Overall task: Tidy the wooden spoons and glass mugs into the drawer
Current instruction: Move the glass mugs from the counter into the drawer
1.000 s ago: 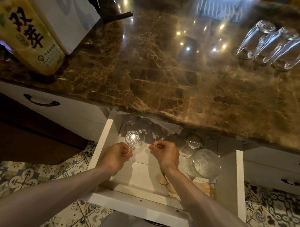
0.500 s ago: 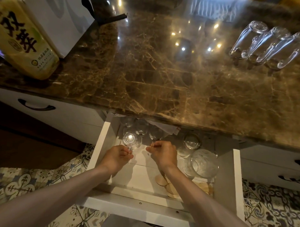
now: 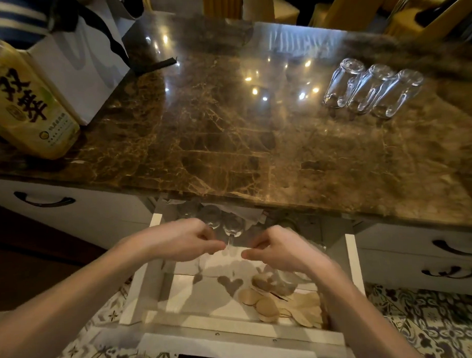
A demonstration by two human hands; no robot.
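Head view: left hand (image 3: 183, 242) and right hand (image 3: 281, 249) hover over the open drawer (image 3: 351, 255), fingers curled either side of a stemmed glass (image 3: 232, 227); blur hides whether either pinches its stem. Wooden spoons (image 3: 266, 309) lie at the drawer's near right. Three glass mugs (image 3: 371, 88) sit far right on the countertop (image 3: 201, 140), long axes slanting away rightward, nearer the right hand, probably the one to fetch them

A home kitchen, by the look of it: a polished brown marble countertop (image 3: 228, 141) over white drawer fronts (image 3: 102, 213) with dark curved handles; patterned floor tiles (image 3: 435, 322) below; glass mugs (image 3: 371, 88) lying on the counter; a large labelled bottle (image 3: 26, 105) at the left; wooden spoons (image 3: 276, 300) in the open drawer (image 3: 354, 257).
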